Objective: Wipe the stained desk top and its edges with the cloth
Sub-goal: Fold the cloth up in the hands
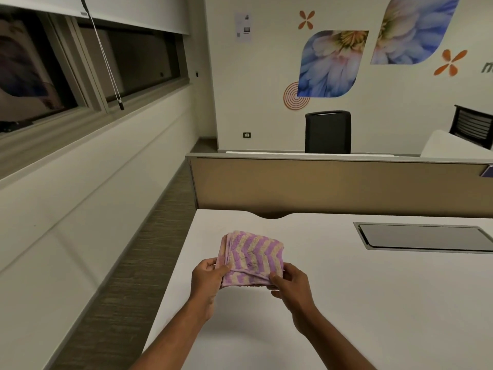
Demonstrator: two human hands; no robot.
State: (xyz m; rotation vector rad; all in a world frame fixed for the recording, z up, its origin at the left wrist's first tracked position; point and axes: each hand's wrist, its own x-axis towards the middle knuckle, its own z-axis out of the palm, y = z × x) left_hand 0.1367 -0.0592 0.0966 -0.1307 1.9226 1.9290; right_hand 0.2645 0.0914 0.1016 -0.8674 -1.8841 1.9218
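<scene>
A folded cloth (250, 256) with purple and cream zigzag stripes is held above the white desk top (360, 303), near the desk's left side. My left hand (206, 276) pinches its near left corner. My right hand (292, 280) pinches its near right corner. The far part of the cloth sticks out flat beyond my fingers. No stain on the desk is plain to see from here. The desk's left edge (173, 273) runs diagonally down toward me.
A grey cable hatch (424, 237) is set into the desk at the right. A beige partition (333, 188) closes the desk's far side, with a black chair (327, 132) behind it. Carpeted floor (128, 276) and a window wall lie to the left.
</scene>
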